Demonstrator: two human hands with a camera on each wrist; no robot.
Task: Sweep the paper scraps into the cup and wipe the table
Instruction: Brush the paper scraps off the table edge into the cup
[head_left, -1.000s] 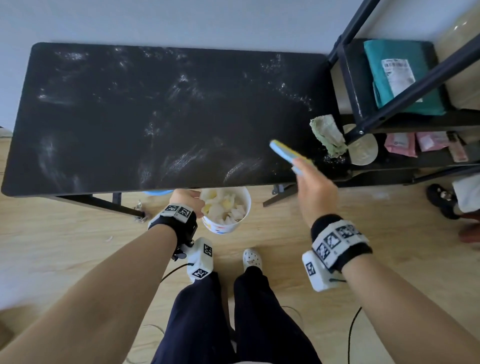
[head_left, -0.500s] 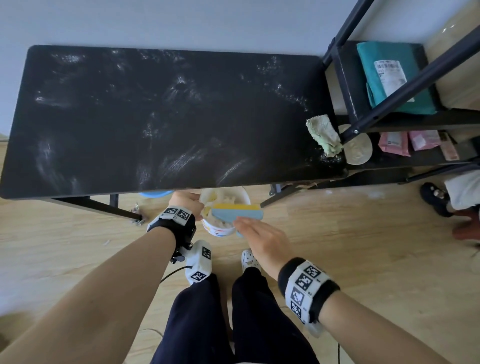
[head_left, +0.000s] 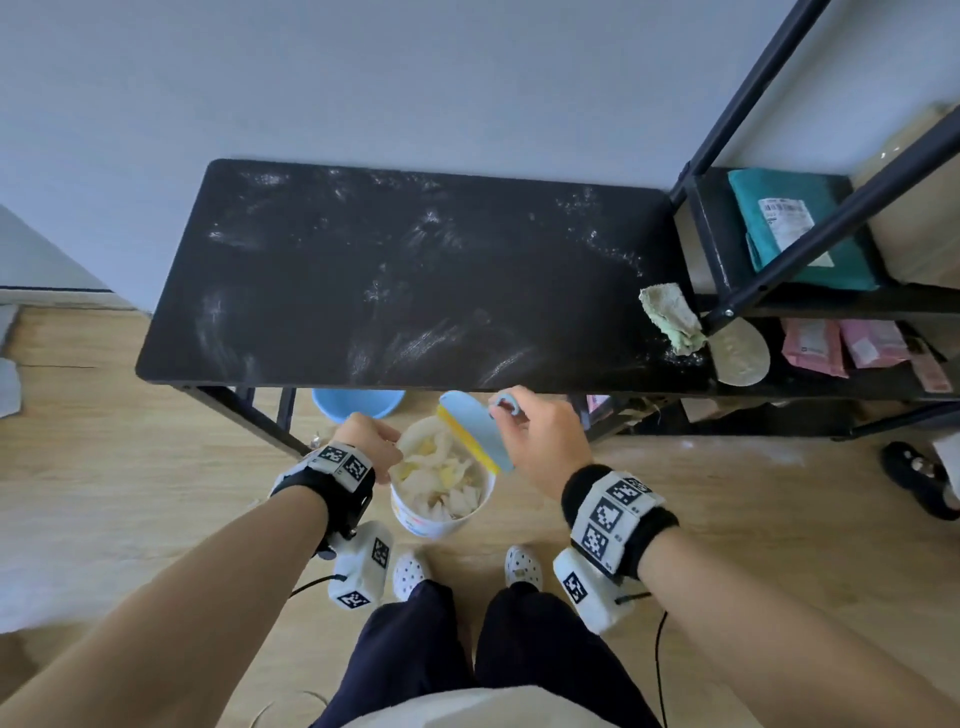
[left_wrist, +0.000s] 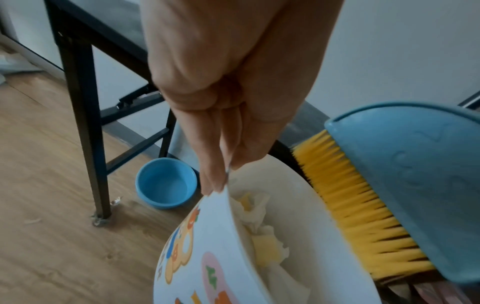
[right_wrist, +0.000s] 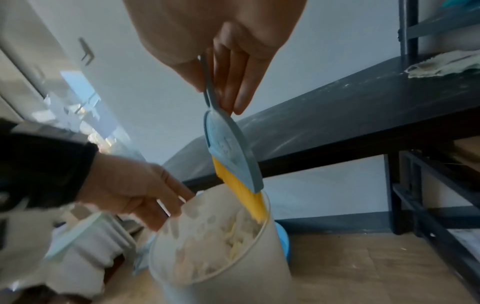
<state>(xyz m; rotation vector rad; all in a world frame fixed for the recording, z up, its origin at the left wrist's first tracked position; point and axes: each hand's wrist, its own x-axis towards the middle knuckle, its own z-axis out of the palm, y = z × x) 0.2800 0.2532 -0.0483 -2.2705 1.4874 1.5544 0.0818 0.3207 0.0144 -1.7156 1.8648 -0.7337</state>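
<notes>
The left hand (head_left: 370, 441) pinches the cup (head_left: 441, 512) rim, hiding it there; the right hand (head_left: 540, 441) grips the brush (head_left: 475, 434) (bristles over paper scraps (head_left: 439, 480)); table (head_left: 311, 291) beyond.

The black table (head_left: 363, 270) stands against the wall, its top smeared with whitish streaks (thickest toward the near edge). A crumpled greenish cloth (head_left: 671, 317) lies at its right end. On the wooden floor (head_left: 130, 467) beneath sits a blue bowl (left_wrist: 166, 183).
</notes>
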